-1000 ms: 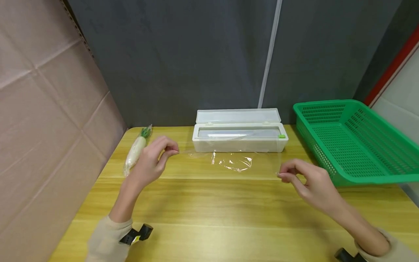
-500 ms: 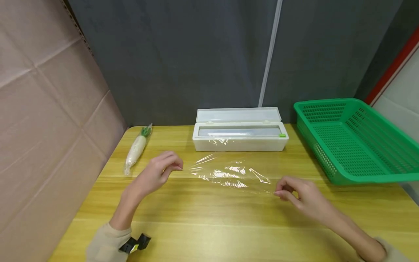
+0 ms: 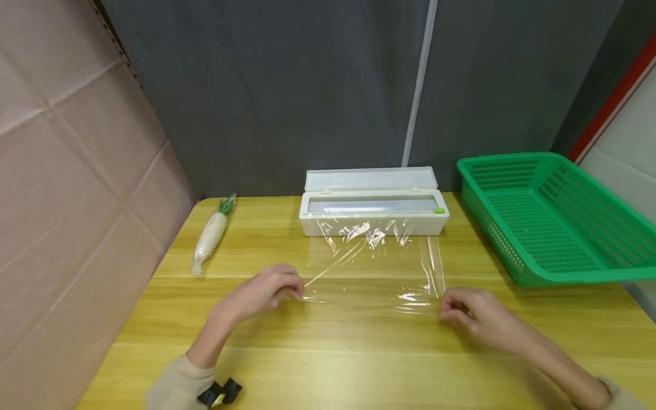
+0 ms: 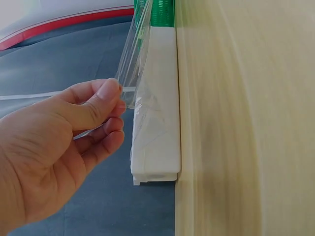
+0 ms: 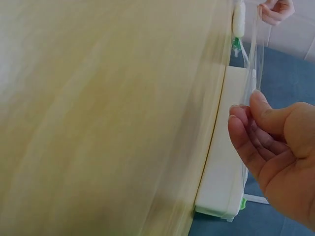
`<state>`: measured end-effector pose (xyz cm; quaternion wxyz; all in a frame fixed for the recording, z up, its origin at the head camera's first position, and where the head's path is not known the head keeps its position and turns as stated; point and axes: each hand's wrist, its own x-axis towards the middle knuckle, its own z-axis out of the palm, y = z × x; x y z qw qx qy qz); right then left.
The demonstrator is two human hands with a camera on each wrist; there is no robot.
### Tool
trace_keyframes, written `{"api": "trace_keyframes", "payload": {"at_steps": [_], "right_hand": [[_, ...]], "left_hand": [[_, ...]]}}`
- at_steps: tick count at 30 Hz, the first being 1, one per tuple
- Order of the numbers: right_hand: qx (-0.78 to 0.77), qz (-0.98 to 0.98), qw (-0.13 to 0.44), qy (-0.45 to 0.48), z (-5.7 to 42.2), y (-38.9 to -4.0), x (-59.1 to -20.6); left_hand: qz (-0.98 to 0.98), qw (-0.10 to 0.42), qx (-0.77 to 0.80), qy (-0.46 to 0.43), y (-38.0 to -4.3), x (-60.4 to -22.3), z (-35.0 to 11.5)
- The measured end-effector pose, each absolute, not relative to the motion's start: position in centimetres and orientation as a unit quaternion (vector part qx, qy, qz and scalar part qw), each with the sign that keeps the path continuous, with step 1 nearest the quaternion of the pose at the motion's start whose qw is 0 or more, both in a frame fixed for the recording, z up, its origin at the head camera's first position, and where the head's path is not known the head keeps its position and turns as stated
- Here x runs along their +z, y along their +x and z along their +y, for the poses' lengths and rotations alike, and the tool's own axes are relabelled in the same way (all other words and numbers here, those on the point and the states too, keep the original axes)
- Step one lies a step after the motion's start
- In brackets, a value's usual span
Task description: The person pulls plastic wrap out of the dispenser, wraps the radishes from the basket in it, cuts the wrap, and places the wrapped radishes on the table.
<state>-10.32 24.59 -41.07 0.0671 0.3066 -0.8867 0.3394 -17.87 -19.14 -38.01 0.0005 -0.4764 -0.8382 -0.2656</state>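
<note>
A clear sheet of plastic wrap (image 3: 369,273) stretches from a white wrap dispenser box (image 3: 374,225) toward the person, above the wooden table. Its near left corner is pinched between thumb and fingers of my left hand (image 3: 269,290). My right hand (image 3: 479,313) pinches the near right corner. In the left wrist view, the film (image 4: 135,59) gathers into folds at the left hand's fingertips (image 4: 109,91). Thumb and fingers of the right hand (image 5: 275,147) meet on the film's edge in the right wrist view. The box's lid (image 3: 371,179) stands raised at the back, and a green slider (image 3: 439,210) sits at its right end.
On the table's left lies a white radish (image 3: 212,233) with green leaves, wrapped in clear plastic. A green perforated basket (image 3: 538,273) stands at the right. Behind the table (image 3: 328,370) hangs a dark grey curtain (image 3: 287,97); a pale sheet (image 3: 77,171) covers the left side.
Both hands have drawn nearer to the person, pulling more wrap out of the box. The left hand has also shifted right. The film now spans from the box front to the hands.
</note>
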Motion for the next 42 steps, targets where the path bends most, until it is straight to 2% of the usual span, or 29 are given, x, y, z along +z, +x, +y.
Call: {"api": "trace_keyframes", "payload": {"at_steps": [9, 31, 39, 42], "right_hand": [[0.327, -0.874, 0.074, 0.352, 25.9, -10.6, -42.0], [0.296, -0.876, 0.026, 0.380, 26.3, -11.8, -42.4], [0.316, -0.870, -0.021, 0.377, 26.4, -12.1, -42.4], [0.306, -0.878, -0.011, 0.369, 26.2, -12.1, -42.3]], "left_hand": [[-0.847, -0.079, -0.234, -0.471, -17.1, -38.8, -17.8], [-0.874, -0.126, -0.160, -0.442, -16.6, -39.6, -15.8], [-0.878, -0.132, -0.159, -0.432, -16.8, -40.1, -15.7], [-0.878, -0.132, -0.159, -0.431, -16.8, -40.1, -15.7]]}}
